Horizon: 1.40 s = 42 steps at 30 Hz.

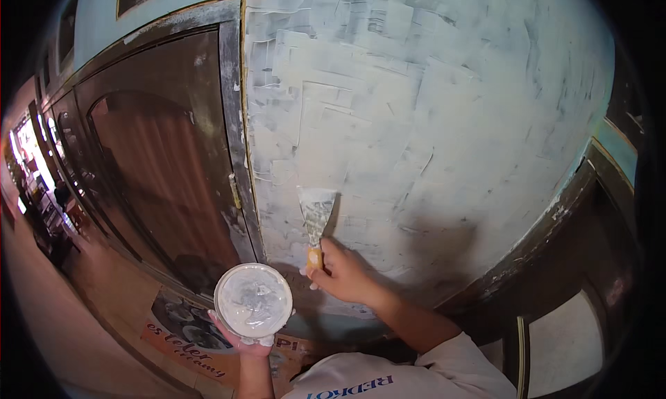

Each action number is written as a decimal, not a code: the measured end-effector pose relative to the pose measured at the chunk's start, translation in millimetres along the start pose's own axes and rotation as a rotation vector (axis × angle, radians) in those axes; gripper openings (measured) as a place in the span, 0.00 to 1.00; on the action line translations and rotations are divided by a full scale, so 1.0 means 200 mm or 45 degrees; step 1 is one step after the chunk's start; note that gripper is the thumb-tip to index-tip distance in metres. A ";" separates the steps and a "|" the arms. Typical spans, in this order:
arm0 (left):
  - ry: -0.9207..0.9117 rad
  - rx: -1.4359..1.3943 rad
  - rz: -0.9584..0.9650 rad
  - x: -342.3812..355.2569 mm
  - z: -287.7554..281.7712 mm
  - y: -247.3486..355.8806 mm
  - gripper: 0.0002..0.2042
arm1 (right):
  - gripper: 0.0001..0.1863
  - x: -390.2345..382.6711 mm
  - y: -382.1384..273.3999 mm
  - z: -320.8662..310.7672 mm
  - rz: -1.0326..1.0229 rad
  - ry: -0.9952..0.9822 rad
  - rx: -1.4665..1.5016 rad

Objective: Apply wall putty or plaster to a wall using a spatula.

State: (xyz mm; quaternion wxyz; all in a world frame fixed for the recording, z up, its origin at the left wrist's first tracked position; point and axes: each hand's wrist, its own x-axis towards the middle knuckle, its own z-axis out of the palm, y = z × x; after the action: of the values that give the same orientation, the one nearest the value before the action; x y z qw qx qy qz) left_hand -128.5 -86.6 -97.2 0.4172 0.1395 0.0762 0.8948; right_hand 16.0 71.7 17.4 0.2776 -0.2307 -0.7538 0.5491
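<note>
My right hand [341, 271] is closed round the yellow handle of a putty knife [317, 215]. Its wide metal blade, smeared with white, points up and lies at or very near the wall [388, 135]; whether it touches I cannot tell. Overlapping pale strokes of filler cover that wall, with bluish-grey patches showing through. At lower left, my left hand [246, 342] holds up a round tub [252, 300] from below, its fingers partly hidden under it. White paste coats the inside of the tub, and smears of it are on my fingers.
Left of the wall stands a dark brown door [159, 156] in a worn frame [232, 108]. A printed banner [191, 330] lies on the floor below. At lower right are a dark wooden frame [590, 184] and a pale panel [565, 343].
</note>
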 end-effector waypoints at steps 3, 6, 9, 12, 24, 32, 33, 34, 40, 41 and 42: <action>0.066 -0.493 0.036 -0.05 -0.02 0.00 0.38 | 0.17 0.12 -0.24 -0.04 -0.275 0.034 -0.292; 0.272 -0.268 -0.045 -0.03 0.02 0.02 0.39 | 0.15 0.23 -0.31 -0.03 -0.186 0.092 -0.048; 0.232 -0.162 -0.043 -0.04 -0.09 0.03 0.39 | 0.13 0.13 -0.07 0.02 -0.112 0.058 0.050; 0.369 0.229 0.343 -0.04 -0.11 0.01 0.37 | 0.13 -0.02 0.14 0.13 -0.064 0.056 0.054; -0.175 0.114 0.173 -0.01 -0.09 0.12 0.36 | 0.15 0.37 -0.32 0.03 -0.175 -0.057 0.027; 0.118 -0.115 0.006 -0.04 -0.04 0.16 0.37 | 0.15 0.24 -0.20 0.11 -0.238 -0.079 -0.473; 0.103 -0.104 0.019 -0.03 -0.06 0.17 0.38 | 0.15 0.30 -0.28 0.10 -0.247 -0.039 -0.384; 0.102 -0.107 0.008 -0.02 -0.07 0.16 0.38 | 0.15 0.33 -0.34 0.08 -0.254 0.017 -0.302; 0.052 0.217 0.198 -0.01 -0.14 0.13 0.37 | 0.16 0.28 -0.11 0.11 -0.050 -0.039 -0.004; 0.049 0.211 0.207 -0.01 -0.10 0.14 0.37 | 0.16 0.21 -0.05 0.14 -0.057 -0.044 -0.010; 0.142 0.045 0.144 -0.01 -0.05 0.15 0.37 | 0.15 0.14 0.00 0.15 -0.001 -0.053 0.069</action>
State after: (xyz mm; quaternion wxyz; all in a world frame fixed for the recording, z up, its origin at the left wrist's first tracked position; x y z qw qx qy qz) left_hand -151.9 -106.4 -99.3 0.3587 0.1007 0.1071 0.9218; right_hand -24.8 67.9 13.9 0.2682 -0.2114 -0.7445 0.5737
